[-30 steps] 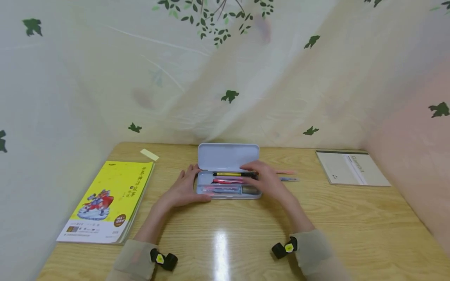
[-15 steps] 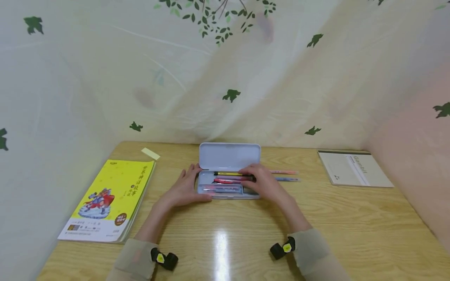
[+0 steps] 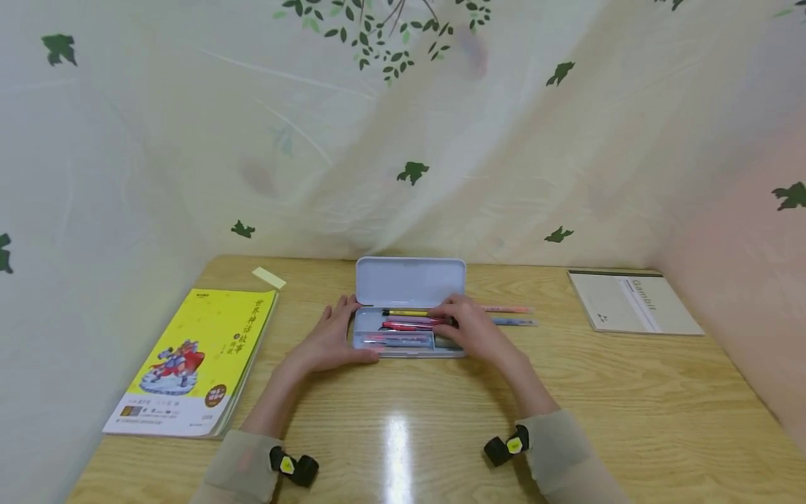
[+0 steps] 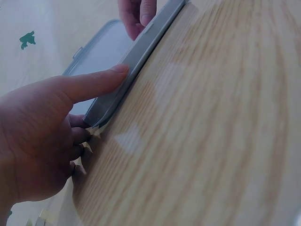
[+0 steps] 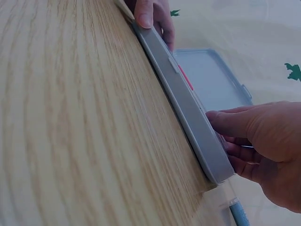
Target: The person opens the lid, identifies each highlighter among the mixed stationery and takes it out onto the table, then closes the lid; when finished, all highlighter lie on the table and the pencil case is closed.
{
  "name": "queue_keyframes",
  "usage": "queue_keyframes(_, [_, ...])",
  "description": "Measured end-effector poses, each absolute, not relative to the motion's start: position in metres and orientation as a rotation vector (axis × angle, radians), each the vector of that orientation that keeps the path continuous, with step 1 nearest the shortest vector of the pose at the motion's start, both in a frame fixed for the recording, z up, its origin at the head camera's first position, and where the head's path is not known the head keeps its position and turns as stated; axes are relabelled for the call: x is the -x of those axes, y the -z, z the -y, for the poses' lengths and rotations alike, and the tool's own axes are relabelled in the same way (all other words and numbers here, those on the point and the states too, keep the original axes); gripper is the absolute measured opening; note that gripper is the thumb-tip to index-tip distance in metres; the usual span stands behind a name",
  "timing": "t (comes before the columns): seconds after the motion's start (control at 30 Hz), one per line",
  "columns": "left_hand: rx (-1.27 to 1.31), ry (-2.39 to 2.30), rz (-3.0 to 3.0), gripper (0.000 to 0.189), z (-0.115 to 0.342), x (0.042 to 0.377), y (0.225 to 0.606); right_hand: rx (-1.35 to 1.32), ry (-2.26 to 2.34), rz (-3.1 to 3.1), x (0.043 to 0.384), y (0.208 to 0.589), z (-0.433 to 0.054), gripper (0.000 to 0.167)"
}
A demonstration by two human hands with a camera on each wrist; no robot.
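A pale blue-grey pencil case [image 3: 411, 281] lies on the table with its lid raised at the back. My left hand [image 3: 330, 343] holds its left end, thumb along the front wall and fingers behind the end. Inside lie a yellow-and-black pen [image 3: 403, 313], a red pen [image 3: 399, 326] and others. A clear compartment [image 3: 398, 340] at the front holds more thin items. Over the right half, my right hand [image 3: 478, 332] pinches the pens, thumb and fingers bent around them; their right ends are hidden. The right wrist view shows its thumb [image 5: 228, 121] just inside the front wall.
Right of the case, an orange pen [image 3: 511, 309] and a blue pen [image 3: 518, 322] lie on the table. A yellow book [image 3: 208, 336] sits at left, with a pale strip [image 3: 269, 277] behind it. At far right is a grey notebook [image 3: 630, 301].
My right hand has shifted slightly left over the case, and its fingers have closed in on the pens. The left hand keeps its place.
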State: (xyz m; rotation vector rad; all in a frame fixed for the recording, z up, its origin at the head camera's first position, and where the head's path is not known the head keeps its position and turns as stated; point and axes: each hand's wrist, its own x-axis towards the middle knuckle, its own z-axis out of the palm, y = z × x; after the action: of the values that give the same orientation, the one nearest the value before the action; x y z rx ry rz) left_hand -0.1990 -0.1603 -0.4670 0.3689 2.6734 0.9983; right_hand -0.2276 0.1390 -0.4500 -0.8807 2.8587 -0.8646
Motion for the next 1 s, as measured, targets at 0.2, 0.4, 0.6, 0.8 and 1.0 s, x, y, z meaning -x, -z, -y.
queue_keyframes(0.2, [-0.371, -1.007, -2.677, 0.106, 0.1601, 0.1994, 0.4668, 0.875, 0.860, -2.870, 0.2285, 0.4509, -0.1380, 0.023])
queue_keyframes(0.4, [-0.371, -0.999, -2.675, 0.107, 0.1604, 0.1994, 0.4666, 0.896, 0.862, -2.866, 0.2287, 0.4514, -0.1389, 0.019])
queue_keyframes(0.6, [-0.364, -0.994, -2.674, 0.108, 0.1611, 0.1999, 0.4667, 0.895, 0.888, -2.857, 0.2286, 0.4509, -0.1396, 0.017])
queue_keyframes(0.8, [-0.359, -0.985, -2.675, 0.109, 0.1606, 0.1994, 0.4653, 0.884, 0.889, -2.852, 0.2279, 0.4502, -0.1403, 0.017])
queue_keyframes(1.0, [-0.366, -0.985, -2.678, 0.109, 0.1606, 0.1990, 0.4654, 0.881, 0.904, -2.845, 0.2270, 0.4486, -0.1414, 0.017])
